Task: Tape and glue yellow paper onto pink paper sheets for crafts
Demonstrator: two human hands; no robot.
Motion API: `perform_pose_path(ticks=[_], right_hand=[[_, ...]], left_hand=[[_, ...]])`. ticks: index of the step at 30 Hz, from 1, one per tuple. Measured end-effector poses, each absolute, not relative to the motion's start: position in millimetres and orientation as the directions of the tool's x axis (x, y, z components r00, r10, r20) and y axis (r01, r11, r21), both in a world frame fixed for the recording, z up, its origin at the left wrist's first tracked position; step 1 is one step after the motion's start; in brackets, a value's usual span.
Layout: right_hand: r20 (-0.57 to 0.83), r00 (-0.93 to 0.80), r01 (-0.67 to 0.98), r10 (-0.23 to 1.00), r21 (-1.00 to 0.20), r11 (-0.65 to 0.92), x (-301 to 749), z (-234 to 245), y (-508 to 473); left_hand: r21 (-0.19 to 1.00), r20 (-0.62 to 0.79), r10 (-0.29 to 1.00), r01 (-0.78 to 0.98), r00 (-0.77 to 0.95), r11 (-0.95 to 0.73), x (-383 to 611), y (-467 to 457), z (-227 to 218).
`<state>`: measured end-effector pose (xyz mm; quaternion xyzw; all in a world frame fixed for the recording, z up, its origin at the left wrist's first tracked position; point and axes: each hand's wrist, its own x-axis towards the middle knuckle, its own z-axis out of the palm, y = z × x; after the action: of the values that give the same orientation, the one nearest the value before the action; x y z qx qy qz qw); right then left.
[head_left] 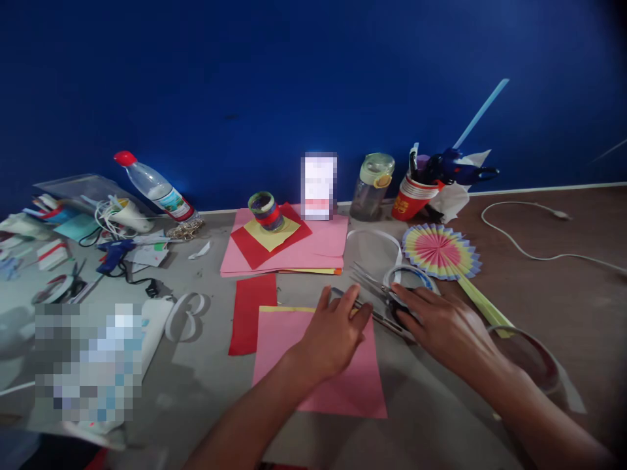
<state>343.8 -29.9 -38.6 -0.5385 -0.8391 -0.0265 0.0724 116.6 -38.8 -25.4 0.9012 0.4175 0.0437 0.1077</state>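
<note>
A pink paper sheet (337, 385) lies on the grey table (441, 418) in front of me, with a yellow sheet edge showing under its top. My left hand (336, 333) rests on the sheet's upper part, fingers stretched out flat. My right hand (443, 323) lies just to the right, fingers extended over a pair of scissors (375, 294) and touching a white tape roll (410, 277). Whether it grips the scissors is hidden. A red paper sheet (249, 313) lies left of the pink one.
A stack of pink, red and yellow paper (313, 251) with a small jar (265, 210) sits behind. A folded paper fan (441, 251), a red cup of tools (414, 196), bottles (157, 189), a glue gun (113, 251), a white cable (529, 251) and left-side clutter surround.
</note>
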Motion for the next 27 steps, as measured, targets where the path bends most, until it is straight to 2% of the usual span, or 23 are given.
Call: perform_pose_path(ticks=[6,11,18,23,27], right_hand=[[0.013,-0.335,0.942,0.942,0.025,0.334,336.2,-29.6,-26.7],[-0.061,-0.331,0.943,0.942,-0.003,0.332,329.2,-19.8,-23.5],[-0.136,-0.335,0.940,0.932,0.018,0.340,324.0,-10.0,-31.2],[-0.163,-0.359,0.926,0.919,0.060,0.373,321.5,-8.9,-34.7],[-0.166,-0.374,0.917,0.912,0.080,0.391,319.6,-8.5,-35.5]], left_hand=[[0.203,0.001,0.764,0.748,0.645,-0.632,117.8,-42.9,-25.4],[0.184,0.081,0.780,0.760,0.620,-0.623,108.0,-49.5,-27.3],[0.359,0.212,0.784,0.700,0.584,-0.618,100.8,-58.1,-43.8],[0.417,0.238,0.747,0.630,0.621,-0.656,100.8,-59.9,-50.6],[0.339,0.228,0.708,0.627,0.668,-0.701,103.6,-64.2,-58.6]])
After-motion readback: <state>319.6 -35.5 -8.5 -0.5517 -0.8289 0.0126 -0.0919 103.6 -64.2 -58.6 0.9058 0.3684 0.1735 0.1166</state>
